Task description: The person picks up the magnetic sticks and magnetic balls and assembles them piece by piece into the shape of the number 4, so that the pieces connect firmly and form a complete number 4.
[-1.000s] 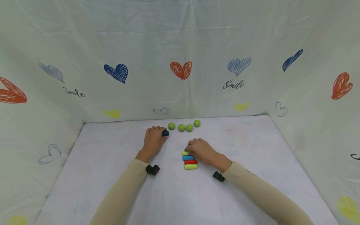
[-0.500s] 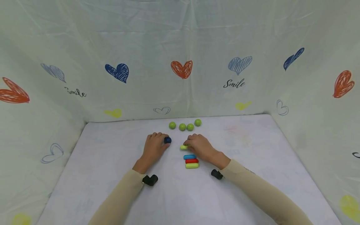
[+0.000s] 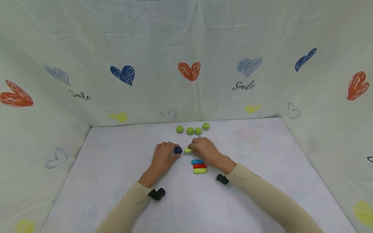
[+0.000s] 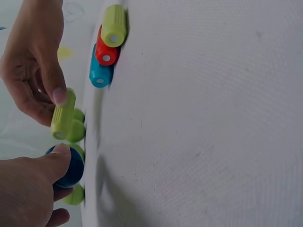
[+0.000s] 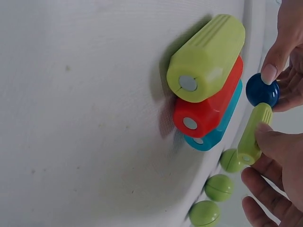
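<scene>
A dark blue ball (image 3: 178,150) is pinched by the left hand (image 3: 164,156); a ridged yellow-green rod (image 5: 253,137), one end just beside the ball, is held by the right hand (image 3: 206,150).

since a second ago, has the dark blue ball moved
Yes: in the head view, the dark blue ball in the left hand has come nearer the person and slightly right, judged against the leftmost green ball.
</scene>
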`<state>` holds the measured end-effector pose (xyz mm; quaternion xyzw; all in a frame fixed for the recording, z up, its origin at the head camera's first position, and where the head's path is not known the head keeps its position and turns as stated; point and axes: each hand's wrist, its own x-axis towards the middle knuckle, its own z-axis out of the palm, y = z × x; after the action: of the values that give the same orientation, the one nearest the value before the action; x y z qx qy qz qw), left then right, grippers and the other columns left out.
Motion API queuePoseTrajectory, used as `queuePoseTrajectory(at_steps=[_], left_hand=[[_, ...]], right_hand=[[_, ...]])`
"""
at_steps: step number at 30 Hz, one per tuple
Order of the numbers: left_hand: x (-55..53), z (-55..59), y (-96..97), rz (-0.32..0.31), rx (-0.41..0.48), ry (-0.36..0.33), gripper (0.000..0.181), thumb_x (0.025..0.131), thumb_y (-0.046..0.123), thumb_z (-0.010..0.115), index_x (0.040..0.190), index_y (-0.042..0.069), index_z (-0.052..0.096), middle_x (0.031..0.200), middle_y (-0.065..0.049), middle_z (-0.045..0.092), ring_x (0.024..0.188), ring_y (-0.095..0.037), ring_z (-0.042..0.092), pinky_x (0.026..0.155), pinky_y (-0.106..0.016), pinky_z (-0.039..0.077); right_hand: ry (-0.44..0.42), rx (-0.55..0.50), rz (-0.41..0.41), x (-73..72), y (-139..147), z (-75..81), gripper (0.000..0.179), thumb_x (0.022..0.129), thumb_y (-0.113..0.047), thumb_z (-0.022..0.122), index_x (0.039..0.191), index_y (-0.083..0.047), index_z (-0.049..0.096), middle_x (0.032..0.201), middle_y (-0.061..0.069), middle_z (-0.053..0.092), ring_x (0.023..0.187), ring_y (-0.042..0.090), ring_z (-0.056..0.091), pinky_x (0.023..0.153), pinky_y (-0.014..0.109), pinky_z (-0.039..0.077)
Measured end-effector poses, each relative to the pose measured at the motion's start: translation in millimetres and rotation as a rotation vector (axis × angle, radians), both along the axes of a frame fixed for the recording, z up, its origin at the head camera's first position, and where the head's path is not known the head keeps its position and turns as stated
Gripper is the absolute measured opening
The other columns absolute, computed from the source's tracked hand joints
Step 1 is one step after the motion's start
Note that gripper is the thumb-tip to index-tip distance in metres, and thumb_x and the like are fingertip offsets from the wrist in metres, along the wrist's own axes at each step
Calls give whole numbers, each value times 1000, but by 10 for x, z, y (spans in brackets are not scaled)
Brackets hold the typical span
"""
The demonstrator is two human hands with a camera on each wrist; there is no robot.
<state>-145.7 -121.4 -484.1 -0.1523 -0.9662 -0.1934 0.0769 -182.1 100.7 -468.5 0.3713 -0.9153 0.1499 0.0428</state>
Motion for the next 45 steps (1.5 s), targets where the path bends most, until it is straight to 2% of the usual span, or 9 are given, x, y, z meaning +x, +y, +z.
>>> queuePoseTrajectory(at_steps=[9, 19, 26, 31, 36, 39, 45], left_hand=[[69, -21, 28, -10, 20, 29, 34, 92, 24, 85, 122, 11, 73, 115, -5, 74, 111, -27, 62, 104, -50, 46], [99, -37, 10, -7, 31, 18, 31, 94, 23, 83, 121, 12, 73, 117, -5, 74, 112, -26, 62, 104, -50, 45], [112, -55, -7, -4, 22, 37, 31, 94, 23, 83, 122, 12, 73, 117, -4, 74, 112, -25, 63, 103, -49, 46], [123, -64, -17, 16, 1, 33, 32, 93, 25, 83, 122, 13, 74, 118, -3, 74, 113, -24, 62, 105, -49, 45], [138, -60, -38, 35, -6, 32, 33, 93, 25, 83, 123, 13, 74, 119, -3, 74, 114, -24, 62, 105, -49, 45], [145, -59, -53, 37, -2, 33, 33, 94, 25, 83, 123, 12, 74, 120, -3, 74, 114, -25, 63, 105, -49, 45], [159, -66, -80, 42, 13, 32, 33, 94, 24, 83, 123, 12, 74, 120, -4, 74, 114, -25, 63, 106, -50, 45]], right_hand=[[10, 0, 18, -9, -42, -18, 19, 95, -11, 81, 114, -12, 80, 104, 0, 73, 101, 19, 66, 91, 36, 55], [-7, -17, 40, 0, -50, -28, 21, 94, -12, 81, 115, -11, 79, 106, 1, 74, 102, 19, 68, 91, 36, 56], [-15, -12, 2, -34, -19, -22, 23, 98, -18, 78, 120, -11, 78, 112, 2, 73, 105, 20, 68, 95, 38, 57], [31, -29, -81, -127, 44, 17, 29, 98, -18, 78, 125, -8, 75, 120, 6, 71, 111, 25, 68, 98, 41, 57], [90, 13, -156, -275, 115, 13, 40, 97, -16, 79, 134, -5, 68, 140, 13, 65, 130, 31, 62, 108, 47, 52], [105, 55, -179, -353, 158, -13, 45, 96, -15, 80, 138, -5, 65, 148, 17, 60, 137, 34, 57, 111, 49, 49], [102, 115, -189, -463, 200, -76, 53, 96, -16, 80, 144, -5, 61, 151, 18, 57, 141, 35, 52, 116, 49, 44]])
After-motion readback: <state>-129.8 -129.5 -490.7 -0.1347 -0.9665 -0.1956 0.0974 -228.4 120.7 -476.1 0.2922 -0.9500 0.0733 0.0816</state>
